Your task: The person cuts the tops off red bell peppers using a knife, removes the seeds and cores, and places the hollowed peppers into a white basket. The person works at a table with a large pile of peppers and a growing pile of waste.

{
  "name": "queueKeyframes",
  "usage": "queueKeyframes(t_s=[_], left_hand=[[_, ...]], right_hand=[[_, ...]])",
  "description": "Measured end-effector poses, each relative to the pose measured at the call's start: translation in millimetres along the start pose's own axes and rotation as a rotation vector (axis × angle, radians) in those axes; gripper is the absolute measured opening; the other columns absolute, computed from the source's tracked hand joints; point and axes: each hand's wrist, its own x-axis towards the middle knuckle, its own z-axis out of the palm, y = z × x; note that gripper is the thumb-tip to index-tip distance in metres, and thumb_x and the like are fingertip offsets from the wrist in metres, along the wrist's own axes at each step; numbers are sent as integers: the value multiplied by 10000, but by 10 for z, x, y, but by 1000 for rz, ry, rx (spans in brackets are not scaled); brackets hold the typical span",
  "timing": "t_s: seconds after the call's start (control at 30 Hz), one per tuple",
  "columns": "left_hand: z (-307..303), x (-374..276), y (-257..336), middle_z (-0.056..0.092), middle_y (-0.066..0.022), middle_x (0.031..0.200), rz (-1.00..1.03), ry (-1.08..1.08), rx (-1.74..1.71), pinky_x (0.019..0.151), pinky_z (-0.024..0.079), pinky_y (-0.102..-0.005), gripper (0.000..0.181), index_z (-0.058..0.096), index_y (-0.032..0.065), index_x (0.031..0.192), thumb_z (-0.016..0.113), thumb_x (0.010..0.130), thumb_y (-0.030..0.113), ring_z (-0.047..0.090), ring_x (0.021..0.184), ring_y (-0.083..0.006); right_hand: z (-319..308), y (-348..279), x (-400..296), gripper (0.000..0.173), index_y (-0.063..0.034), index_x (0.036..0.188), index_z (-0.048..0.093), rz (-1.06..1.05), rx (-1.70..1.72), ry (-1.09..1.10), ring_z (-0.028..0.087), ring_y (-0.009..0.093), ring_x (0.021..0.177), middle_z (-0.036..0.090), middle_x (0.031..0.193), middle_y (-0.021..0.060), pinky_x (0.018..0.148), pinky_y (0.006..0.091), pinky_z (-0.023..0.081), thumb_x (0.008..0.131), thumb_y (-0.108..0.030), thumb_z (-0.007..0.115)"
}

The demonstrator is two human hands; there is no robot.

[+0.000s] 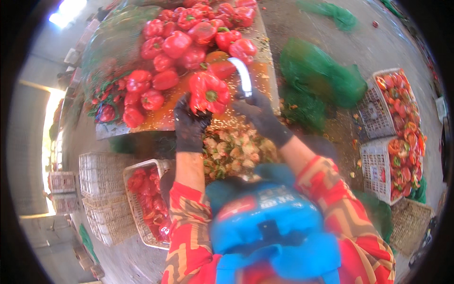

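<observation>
My left hand [192,124], in a dark glove, holds a red bell pepper [215,94] whose green stem end faces up toward me. In my right hand [258,115], also gloved, is a curved knife [243,76] with a shiny blade that points away from me, just right of the pepper. The two hands are apart, over the near edge of a work table [266,78] scattered with pale seeds. A heap of whole red bell peppers [177,44] lies on the table beyond them. Below the hands is a pile of pepper cores [236,149].
Green mesh netting [312,71] lies right of the table. Plastic crates [376,170] of red pepper pieces stand at the right, and another such crate [128,204] stands at the lower left beside stacked crates [103,174]. A mesh sack [106,53] rests on the table's left side.
</observation>
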Motion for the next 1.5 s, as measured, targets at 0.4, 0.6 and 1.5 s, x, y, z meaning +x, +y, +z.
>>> queueKeyframes(t_s=[0.4,0.6,1.5], left_hand=[[235,-262,-329,593,-113,1171,122,-177,446,951,487,-387,467,504,10,1251,673,863,208,586,1084,-250],[125,-124,-388,578,-116,1145,880,-78,1054,913,469,-353,576,515,-8,1207,785,726,158,571,1035,-240],[-213,157,-348,607,-124,1036,989,86,1471,871,460,-365,489,564,-12,1120,772,744,222,562,944,-241]], right_hand=[[-17,135,122,517,-109,1205,544,-746,-582,72,634,289,855,574,1079,127,726,360,517,707,20,596],[-59,229,76,340,-80,1124,548,-470,-792,132,634,349,767,613,952,150,662,415,509,789,-81,606],[-272,182,-94,296,-35,895,524,-205,-788,72,622,384,779,617,788,177,681,478,483,827,-294,650]])
